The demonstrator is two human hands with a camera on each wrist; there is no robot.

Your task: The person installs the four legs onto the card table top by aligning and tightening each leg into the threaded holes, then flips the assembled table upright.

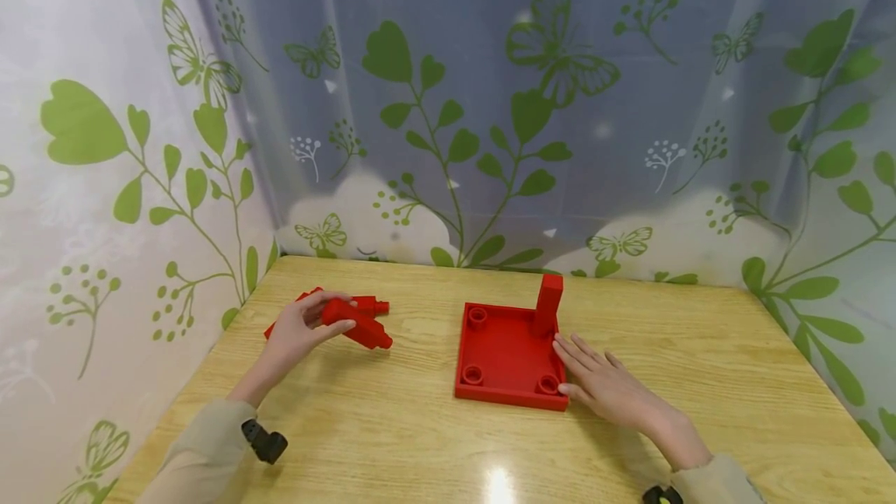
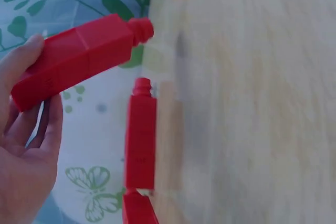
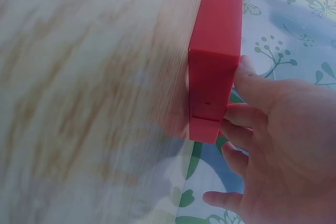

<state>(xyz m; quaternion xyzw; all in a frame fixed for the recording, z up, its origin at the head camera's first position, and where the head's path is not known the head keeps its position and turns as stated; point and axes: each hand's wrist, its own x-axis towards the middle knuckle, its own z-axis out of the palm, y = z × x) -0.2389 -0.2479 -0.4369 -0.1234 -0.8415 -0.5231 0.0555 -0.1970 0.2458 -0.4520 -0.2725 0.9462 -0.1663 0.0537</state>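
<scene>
My left hand [image 1: 297, 333] pinches a red square-sided leg [image 2: 86, 51] between thumb and fingers, above the table's left side. Its narrow threaded end points right, tipped slightly down in the head view. To the right is a red square tabletop piece [image 1: 500, 352], lying with its rimmed inner side up. Round sockets show at three corners, and a red leg [image 1: 549, 302] stands upright at the far right corner. Along the right rim of that piece my right hand [image 1: 609, 391] rests with fairly straight fingers, touching its side.
Behind the left hand, a second loose red leg [image 2: 140, 145] lies on the wooden table [image 1: 392, 426], with another red leg [image 2: 137, 211] next to it, partly hidden in the head view. A patterned curtain [image 1: 448, 99] borders the table's back and left.
</scene>
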